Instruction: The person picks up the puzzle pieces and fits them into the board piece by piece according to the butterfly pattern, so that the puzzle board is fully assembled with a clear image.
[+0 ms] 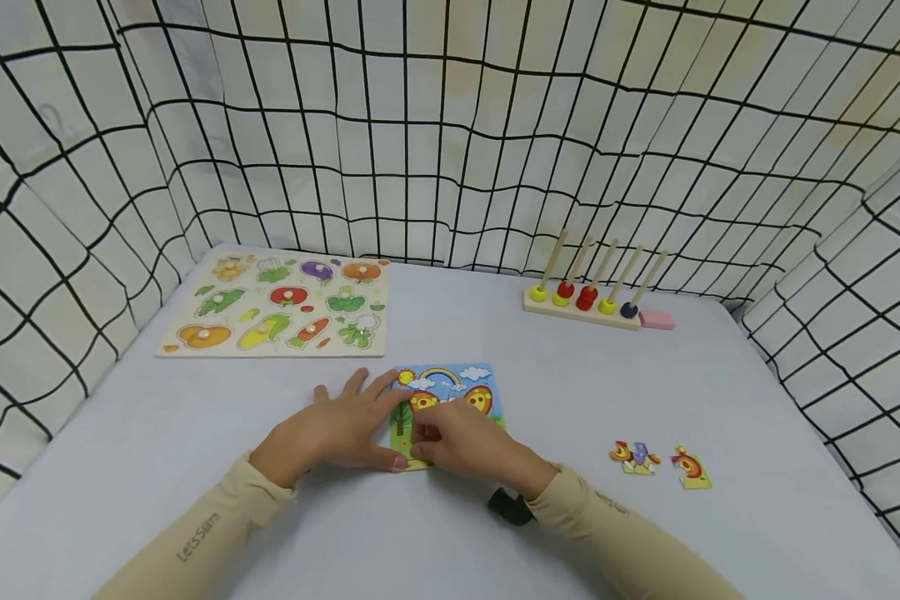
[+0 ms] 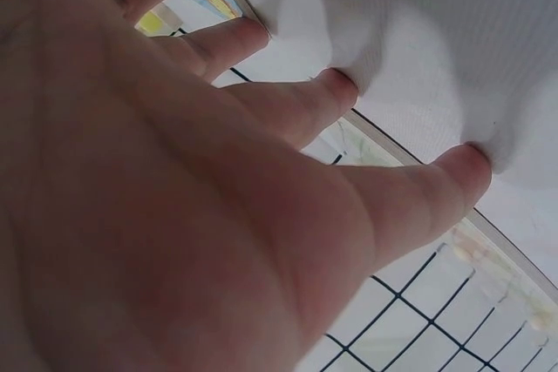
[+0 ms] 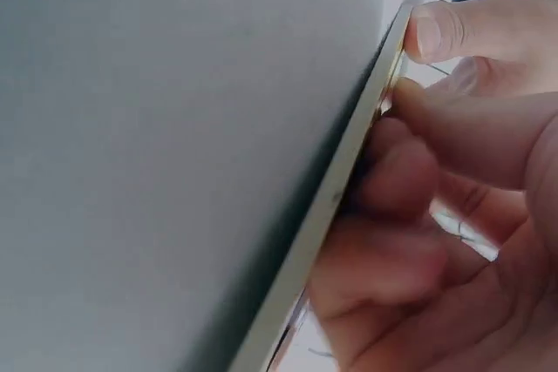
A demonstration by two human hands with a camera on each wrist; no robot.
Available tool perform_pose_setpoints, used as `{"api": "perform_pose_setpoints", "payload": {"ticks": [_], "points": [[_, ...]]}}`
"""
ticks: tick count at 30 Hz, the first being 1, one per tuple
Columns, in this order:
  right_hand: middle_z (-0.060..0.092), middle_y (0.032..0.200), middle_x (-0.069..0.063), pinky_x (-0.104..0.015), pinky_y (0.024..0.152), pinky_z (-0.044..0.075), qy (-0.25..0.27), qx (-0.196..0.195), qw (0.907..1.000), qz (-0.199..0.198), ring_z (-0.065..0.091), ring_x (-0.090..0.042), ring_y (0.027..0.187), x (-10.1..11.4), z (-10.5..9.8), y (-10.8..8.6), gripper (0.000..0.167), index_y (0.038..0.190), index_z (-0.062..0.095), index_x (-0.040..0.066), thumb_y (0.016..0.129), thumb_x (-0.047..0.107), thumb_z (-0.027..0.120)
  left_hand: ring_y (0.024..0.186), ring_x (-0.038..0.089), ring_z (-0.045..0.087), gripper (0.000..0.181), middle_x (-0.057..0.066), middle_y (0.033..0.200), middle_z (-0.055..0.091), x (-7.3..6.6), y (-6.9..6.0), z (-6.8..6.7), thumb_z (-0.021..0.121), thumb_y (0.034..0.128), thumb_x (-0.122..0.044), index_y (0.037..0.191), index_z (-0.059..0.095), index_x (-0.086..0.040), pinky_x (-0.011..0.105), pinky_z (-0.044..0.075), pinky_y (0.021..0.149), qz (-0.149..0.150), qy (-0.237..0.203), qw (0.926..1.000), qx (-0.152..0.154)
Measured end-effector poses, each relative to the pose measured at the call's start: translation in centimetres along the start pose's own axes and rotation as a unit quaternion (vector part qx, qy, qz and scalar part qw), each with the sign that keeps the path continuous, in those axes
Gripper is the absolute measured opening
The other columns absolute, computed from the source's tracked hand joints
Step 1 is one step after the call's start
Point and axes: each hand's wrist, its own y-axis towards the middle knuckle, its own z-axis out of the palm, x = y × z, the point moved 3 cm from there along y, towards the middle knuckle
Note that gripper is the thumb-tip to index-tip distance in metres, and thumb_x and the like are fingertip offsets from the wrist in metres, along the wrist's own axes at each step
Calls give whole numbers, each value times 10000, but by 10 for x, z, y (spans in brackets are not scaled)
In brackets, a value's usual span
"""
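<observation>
A small jigsaw puzzle board with a sun, a rainbow and a butterfly lies flat on the table. My left hand spreads its fingers along the board's left side, the thumb on the lower left corner and other fingertips on the table. Over the lower middle of the board, my right hand has curled fingers, thumb and forefinger pinched together low against the surface. What they pinch seems to be a puzzle piece, mostly hidden by the hand. In the right wrist view the board shows edge-on beside the curled fingers.
Two loose puzzle pieces, an orange and purple one and a red and yellow one, lie to the right. A vegetable peg board stands back left. A bead stacker and pink block are back right. Black netting surrounds the table.
</observation>
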Motion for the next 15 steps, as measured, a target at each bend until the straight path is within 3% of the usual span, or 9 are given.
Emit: {"api": "perform_pose_setpoints", "payload": {"ticks": [4,9,15], "points": [[642,780,95,-216,637,464,308,21,9992,-260,534,-38,699,-5,-10,-10,48,977,768,75,1005,46,742,1558,565,169,943,175,1743,246,0,0,2,845,870,-585,1622,450,-176,925,226,1013,2,-1,10000,1],[682,882,85,-259,686,526,441,-316,9977,-409,589,-79,786,-13,-31,-30,93,1085,774,57,999,46,741,1555,573,172,949,185,1745,237,0,0,2,846,868,-589,1622,452,-171,927,220,1012,-2,38,10000,-33],[695,989,96,-302,776,563,362,-687,9967,-230,635,-92,902,-32,-51,-57,136,1144,767,75,1013,106,749,1555,578,168,946,195,1744,234,-1,-1,0,851,869,-576,1620,455,-159,930,209,1013,26,17,10000,-58]]}}
